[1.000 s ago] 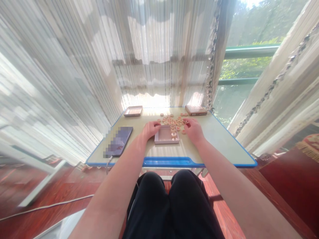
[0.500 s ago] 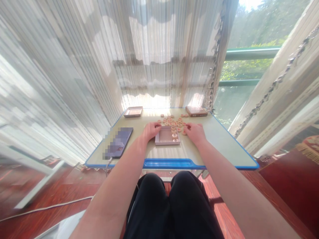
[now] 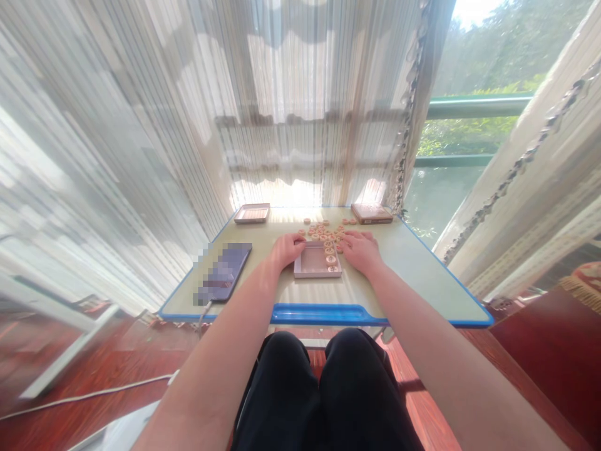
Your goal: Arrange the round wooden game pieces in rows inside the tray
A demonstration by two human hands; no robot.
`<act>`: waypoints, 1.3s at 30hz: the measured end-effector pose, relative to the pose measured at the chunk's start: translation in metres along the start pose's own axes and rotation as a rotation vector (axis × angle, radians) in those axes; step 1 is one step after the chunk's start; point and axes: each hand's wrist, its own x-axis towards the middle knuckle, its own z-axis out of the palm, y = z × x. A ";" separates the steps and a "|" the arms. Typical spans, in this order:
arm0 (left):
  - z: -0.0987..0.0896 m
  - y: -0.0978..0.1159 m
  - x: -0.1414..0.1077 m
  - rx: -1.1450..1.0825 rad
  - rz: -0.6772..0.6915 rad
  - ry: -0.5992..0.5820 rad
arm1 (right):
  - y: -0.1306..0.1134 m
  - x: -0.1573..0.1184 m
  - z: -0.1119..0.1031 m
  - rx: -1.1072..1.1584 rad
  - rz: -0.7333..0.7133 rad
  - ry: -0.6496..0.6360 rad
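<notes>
A shallow open box (image 3: 317, 274) lies on the table in front of me, with several round wooden Chinese chess pieces (image 3: 331, 260) in a column along its right side. My left hand (image 3: 287, 249) holds the box at its far left corner, fingers curled over the edge. Beyond the box is a loose scatter of more Chinese chess pieces (image 3: 315, 237). At the box's right side my right hand (image 3: 361, 250) lies low over the pieces, its fingers stretched out and apart. What is under its palm is hidden.
A tablet-like device (image 3: 232, 269) with a cable lies at the left, partly pixelated. At the back stand a shallow tray (image 3: 252, 213) on the left and a flat closed box (image 3: 372, 213) on the right. The table (image 3: 422, 282) has a blue rim and a blue front groove.
My right hand has shifted left, closer to the box, and its fingers have spread over the pieces there. The left hand stays at the box's corner. The view has tilted slightly.
</notes>
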 end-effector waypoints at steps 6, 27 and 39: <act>0.001 -0.002 0.001 0.019 -0.002 0.002 | 0.000 -0.002 -0.004 -0.047 -0.002 -0.037; -0.001 -0.002 0.000 0.035 0.001 -0.003 | 0.001 -0.003 -0.006 -0.011 0.086 -0.066; -0.002 -0.001 0.000 0.047 0.000 -0.009 | -0.001 -0.002 -0.008 0.008 0.116 -0.077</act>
